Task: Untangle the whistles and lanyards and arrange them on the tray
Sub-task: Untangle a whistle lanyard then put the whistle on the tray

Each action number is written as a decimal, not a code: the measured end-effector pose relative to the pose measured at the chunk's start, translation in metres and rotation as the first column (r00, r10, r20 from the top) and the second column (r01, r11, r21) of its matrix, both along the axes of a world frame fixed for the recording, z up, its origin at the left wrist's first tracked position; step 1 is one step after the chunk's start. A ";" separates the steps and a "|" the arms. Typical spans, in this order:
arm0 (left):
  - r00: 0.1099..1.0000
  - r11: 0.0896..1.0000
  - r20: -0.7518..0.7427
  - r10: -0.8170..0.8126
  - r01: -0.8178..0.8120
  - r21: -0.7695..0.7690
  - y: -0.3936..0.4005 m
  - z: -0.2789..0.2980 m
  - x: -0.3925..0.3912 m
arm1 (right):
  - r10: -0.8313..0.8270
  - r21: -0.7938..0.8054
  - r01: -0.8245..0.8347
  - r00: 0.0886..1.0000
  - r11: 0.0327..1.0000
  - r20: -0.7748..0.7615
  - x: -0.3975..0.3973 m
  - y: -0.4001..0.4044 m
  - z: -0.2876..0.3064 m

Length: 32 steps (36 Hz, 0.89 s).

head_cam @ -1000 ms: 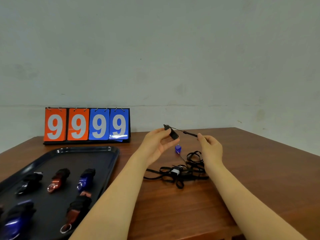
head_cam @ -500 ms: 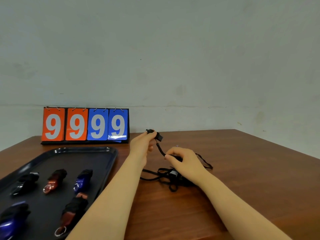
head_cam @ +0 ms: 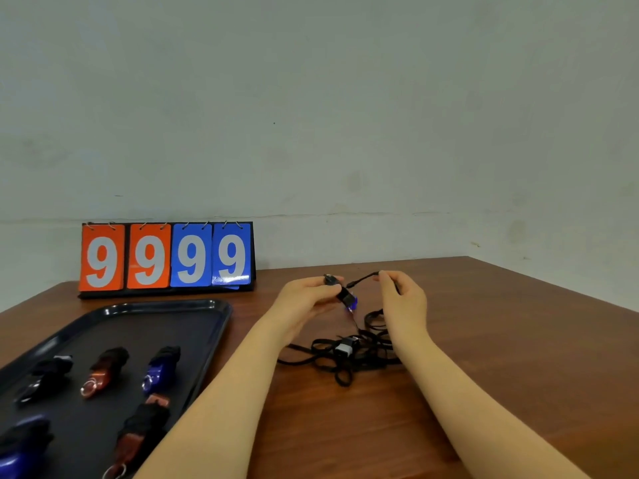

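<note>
So, done: five wrapped whistles (head_cam: 102, 371) on tray (head_cam: 193, 307).
Left: tangle (head_cam: 349, 354) w/ silver whistle (head_cam: 344, 349).
Hands: left hand (head_cam: 304, 300) pinches blue whistle (head_cam: 347, 299); right hand (head_cam: 403, 299) pinches its lanyard (head_cam: 361, 281).

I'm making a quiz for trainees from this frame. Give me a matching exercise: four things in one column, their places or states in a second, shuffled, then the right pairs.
Things
1. left hand
2. right hand
3. tangled black lanyards
4. scoreboard

Places or states
A. stands at the back of the table, reads 9999
B. pinches a thin black cord, raised above the table
C. lie in a heap on the wooden table, right of the tray
D. holds a small black and blue piece above the table

Pairs: 1-D, 2-B, 3-C, 4-A
</note>
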<state>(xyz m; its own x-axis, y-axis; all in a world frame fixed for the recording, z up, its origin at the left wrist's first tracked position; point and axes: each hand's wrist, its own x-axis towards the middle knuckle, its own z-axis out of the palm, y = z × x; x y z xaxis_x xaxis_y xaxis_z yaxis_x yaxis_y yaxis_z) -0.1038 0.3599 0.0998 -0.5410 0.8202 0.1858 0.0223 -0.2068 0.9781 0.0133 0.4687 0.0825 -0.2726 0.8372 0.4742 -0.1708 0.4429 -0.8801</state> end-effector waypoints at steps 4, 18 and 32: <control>0.986 0.986 0.049 -0.161 0.159 0.038 -0.004 0.006 0.011 | 0.006 0.005 -0.006 1.000 1.000 -0.001 0.001 -0.002 0.000; 0.894 0.925 0.380 -0.236 0.086 0.371 0.001 0.013 0.010 | 0.211 0.180 -0.285 0.914 0.941 0.347 -0.006 -0.016 -0.008; 0.929 0.937 0.358 -0.099 -0.034 0.348 0.008 0.000 -0.001 | 0.049 0.435 -0.315 0.851 0.843 0.522 -0.009 -0.016 -0.016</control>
<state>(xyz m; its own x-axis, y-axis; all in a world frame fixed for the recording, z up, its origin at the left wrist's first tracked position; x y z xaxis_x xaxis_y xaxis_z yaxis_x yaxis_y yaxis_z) -0.1044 0.3680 0.1000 -0.5989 0.7599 0.2528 -0.3337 -0.5238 0.7838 0.0041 0.4524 0.0665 -0.6948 0.4387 0.5699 0.0838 0.8364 -0.5417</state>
